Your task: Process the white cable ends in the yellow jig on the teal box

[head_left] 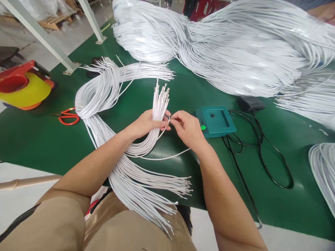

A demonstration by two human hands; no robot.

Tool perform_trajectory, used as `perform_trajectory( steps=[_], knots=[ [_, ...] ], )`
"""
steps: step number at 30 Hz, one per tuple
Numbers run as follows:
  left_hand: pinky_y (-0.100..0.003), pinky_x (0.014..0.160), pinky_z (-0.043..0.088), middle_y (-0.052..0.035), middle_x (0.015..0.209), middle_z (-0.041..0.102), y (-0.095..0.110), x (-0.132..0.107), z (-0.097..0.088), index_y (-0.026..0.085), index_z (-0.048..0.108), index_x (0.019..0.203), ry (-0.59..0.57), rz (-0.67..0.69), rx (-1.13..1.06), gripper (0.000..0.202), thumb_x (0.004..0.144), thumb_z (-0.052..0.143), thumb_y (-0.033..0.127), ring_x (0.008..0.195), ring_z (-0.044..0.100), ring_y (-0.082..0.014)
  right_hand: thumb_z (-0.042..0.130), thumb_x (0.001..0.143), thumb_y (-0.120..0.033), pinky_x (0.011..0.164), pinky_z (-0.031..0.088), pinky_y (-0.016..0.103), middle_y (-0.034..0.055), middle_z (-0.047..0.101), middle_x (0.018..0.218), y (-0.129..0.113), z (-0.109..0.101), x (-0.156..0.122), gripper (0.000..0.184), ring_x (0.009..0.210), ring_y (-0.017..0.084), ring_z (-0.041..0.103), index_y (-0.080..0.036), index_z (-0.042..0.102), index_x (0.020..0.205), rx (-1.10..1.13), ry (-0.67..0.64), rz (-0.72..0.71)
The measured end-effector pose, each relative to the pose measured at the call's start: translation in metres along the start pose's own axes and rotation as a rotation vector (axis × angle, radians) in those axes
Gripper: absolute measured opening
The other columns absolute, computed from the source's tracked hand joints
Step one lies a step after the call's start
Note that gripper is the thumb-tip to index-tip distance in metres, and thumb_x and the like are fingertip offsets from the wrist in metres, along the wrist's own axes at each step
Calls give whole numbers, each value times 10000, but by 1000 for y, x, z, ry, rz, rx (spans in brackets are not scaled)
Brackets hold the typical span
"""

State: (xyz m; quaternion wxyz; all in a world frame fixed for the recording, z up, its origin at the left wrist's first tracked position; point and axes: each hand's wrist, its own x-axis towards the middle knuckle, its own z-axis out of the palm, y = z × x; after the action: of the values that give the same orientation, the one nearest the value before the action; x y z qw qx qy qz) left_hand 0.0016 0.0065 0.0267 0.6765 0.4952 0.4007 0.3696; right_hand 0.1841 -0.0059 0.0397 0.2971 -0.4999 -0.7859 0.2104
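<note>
My left hand [143, 123] is closed around a bundle of white wires [158, 106], their metal-tipped ends pointing up and away from me. Pinched at the fingertips, my right hand [190, 130] holds the end of a single white wire just right of that bundle, touching or nearly touching my left fingers. The exact tip between the two hands is too small to make out. From the held bundle the wires curve down into a larger folded hank [90, 96] on the left. More loose wire ends [154, 177] spread over the table's front edge, close to my body.
Orange-handled scissors [69, 116] lie left of the hank on the green table [39, 139]. A teal device [218, 120] with a green button and black cable [261, 160] sits to the right. Large wire piles [240, 52] fill the back. Red and yellow containers [26, 85] stand far left.
</note>
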Motion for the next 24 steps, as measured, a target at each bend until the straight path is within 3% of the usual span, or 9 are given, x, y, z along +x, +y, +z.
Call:
perform_trajectory(
  steps=[4,7,15,24],
  knots=[
    [-229,651,520,2,762,632,-5,6,1,137,608,1001,71,-44,-2,358,687,777,173,734,705,-156,451,885,-156,741,382,341,106,666,924,10,-10,0,153,871,234,551,-174,601,865,-418,41,-83],
    [-237,660,525,-2,741,643,-12,11,0,136,596,995,103,-61,-7,357,681,766,148,746,711,-169,507,843,-130,826,354,381,101,694,881,20,-15,2,122,878,261,553,-177,606,895,-574,-31,-100],
    [-253,686,524,-3,700,648,-14,14,5,118,580,985,129,-90,-11,342,674,713,62,727,715,-173,542,798,-95,845,337,389,121,718,918,28,-13,2,217,926,277,552,-148,645,981,-672,-107,-147],
    [-301,739,544,13,647,636,-18,19,8,122,577,950,162,-79,49,308,673,687,45,688,715,-178,549,830,-152,794,368,396,110,646,726,29,-12,9,228,851,261,526,-176,756,923,-668,-110,-56]
  ],
)
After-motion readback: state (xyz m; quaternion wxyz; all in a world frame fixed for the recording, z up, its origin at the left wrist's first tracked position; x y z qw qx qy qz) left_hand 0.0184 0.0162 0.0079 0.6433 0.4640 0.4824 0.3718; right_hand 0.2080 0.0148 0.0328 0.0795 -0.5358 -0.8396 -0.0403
